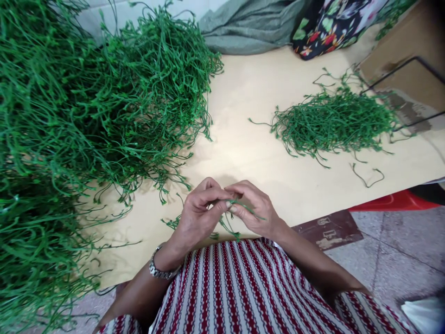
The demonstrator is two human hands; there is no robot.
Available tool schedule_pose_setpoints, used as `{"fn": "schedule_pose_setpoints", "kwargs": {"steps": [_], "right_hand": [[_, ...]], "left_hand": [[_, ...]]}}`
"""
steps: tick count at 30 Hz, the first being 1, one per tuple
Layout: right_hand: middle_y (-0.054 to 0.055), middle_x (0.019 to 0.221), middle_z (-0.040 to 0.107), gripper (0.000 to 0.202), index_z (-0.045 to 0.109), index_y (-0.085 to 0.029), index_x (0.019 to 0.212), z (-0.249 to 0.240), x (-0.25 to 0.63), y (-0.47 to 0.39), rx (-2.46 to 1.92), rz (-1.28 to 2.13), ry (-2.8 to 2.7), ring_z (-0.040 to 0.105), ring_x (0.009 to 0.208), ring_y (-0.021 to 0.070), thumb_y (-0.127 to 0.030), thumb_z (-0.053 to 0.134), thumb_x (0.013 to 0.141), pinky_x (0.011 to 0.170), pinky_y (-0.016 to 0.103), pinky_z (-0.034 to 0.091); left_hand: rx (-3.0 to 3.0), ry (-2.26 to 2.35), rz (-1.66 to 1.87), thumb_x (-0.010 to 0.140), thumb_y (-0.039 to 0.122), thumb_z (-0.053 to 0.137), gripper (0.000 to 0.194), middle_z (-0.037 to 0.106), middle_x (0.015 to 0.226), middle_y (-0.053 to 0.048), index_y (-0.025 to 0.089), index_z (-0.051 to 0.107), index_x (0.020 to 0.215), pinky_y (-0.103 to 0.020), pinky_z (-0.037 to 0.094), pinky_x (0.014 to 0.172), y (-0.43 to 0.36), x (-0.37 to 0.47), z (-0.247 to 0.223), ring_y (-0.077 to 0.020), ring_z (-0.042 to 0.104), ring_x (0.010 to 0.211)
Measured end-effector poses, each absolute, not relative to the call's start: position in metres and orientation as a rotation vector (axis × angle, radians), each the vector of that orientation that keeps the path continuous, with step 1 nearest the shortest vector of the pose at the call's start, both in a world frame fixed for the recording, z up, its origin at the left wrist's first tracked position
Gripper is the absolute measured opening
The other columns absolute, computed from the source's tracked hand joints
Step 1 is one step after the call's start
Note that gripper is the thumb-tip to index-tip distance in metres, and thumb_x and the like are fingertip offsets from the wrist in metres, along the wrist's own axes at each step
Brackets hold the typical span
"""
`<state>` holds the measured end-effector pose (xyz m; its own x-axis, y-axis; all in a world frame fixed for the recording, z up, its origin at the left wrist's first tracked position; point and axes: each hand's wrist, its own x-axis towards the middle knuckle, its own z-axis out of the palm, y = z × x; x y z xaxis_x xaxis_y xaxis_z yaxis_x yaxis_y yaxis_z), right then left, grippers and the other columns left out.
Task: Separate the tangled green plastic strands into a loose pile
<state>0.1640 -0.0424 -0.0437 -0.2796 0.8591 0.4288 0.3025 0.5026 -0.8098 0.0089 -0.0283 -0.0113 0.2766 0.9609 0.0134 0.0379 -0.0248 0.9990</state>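
Note:
In front of my waist, just above the table's near edge, my left hand (pixel 200 211) and my right hand (pixel 259 208) meet. Thumb and fingers of both are pinched on a thin green artificial plant stem (pixel 233 232) with small forked tips. One end runs across the right fingers, and other strands hang below; how many pieces there are I cannot tell. A few loose stems (pixel 171 222) lie beside my left hand. A large heap of green stems (pixel 104 102) covers the left side, and a smaller pile (pixel 333 123) lies to the right.
The cream table (pixel 250 144) slopes toward me in view. A single stem (pixel 368 178) lies near its right edge. Behind are a grey-green cloth (pixel 253 28) and a floral cloth (pixel 330 28). A cardboard box (pixel 406 55) with a black wire frame (pixel 392 74) stands at right.

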Motion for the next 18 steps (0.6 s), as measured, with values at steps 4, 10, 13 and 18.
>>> {"fn": "schedule_pose_setpoints", "kwargs": {"steps": [4, 10, 13, 18], "right_hand": [[0.003, 0.073, 0.052, 0.016, 0.054, -0.015, 0.085, -0.044, 0.161, -0.045, -0.996, 0.999, -1.701, 0.051, 0.07, 0.0124, -0.027, 0.045, 0.089, 0.061, 0.026, 0.043], [-0.002, 0.061, 0.042, 0.022, 0.047, -0.016, 0.067, -0.038, 0.17, -0.042, -0.964, 1.032, -1.813, 0.042, 0.057, 0.0086, -0.024, 0.046, 0.088, 0.054, 0.022, 0.034], [-0.003, 0.059, 0.039, 0.025, 0.04, -0.018, 0.062, -0.035, 0.178, -0.038, -0.789, 1.067, -2.016, 0.038, 0.057, 0.0095, -0.022, 0.044, 0.086, 0.055, 0.024, 0.032], [-0.002, 0.055, 0.038, 0.022, 0.03, -0.019, 0.055, -0.031, 0.187, -0.031, -0.428, 1.19, -2.343, 0.035, 0.058, 0.0115, -0.011, 0.036, 0.074, 0.06, 0.026, 0.034]], "left_hand": [[1.412, 1.062, 0.989, 0.073, 0.014, 0.064, 0.013, 0.052, 0.065, -0.001, 0.021, 0.073, 0.079, -0.022, 0.037, 0.052, -0.029, 0.011, -0.016, -0.0107, 0.048, 0.06], [1.683, 1.083, 0.853, 0.077, 0.011, 0.055, 0.015, 0.06, 0.065, -0.002, 0.016, 0.068, 0.075, -0.023, 0.039, 0.057, -0.029, 0.008, -0.008, -0.0112, 0.052, 0.06], [1.773, 1.018, 0.563, 0.078, 0.009, 0.047, 0.02, 0.057, 0.059, 0.001, 0.015, 0.064, 0.07, -0.021, 0.036, 0.053, -0.03, 0.003, 0.0, -0.0091, 0.048, 0.053], [1.84, 0.827, 0.207, 0.072, 0.004, 0.043, 0.025, 0.042, 0.049, 0.004, 0.016, 0.057, 0.056, -0.021, 0.028, 0.048, -0.033, -0.002, 0.006, -0.0074, 0.034, 0.047]]}}
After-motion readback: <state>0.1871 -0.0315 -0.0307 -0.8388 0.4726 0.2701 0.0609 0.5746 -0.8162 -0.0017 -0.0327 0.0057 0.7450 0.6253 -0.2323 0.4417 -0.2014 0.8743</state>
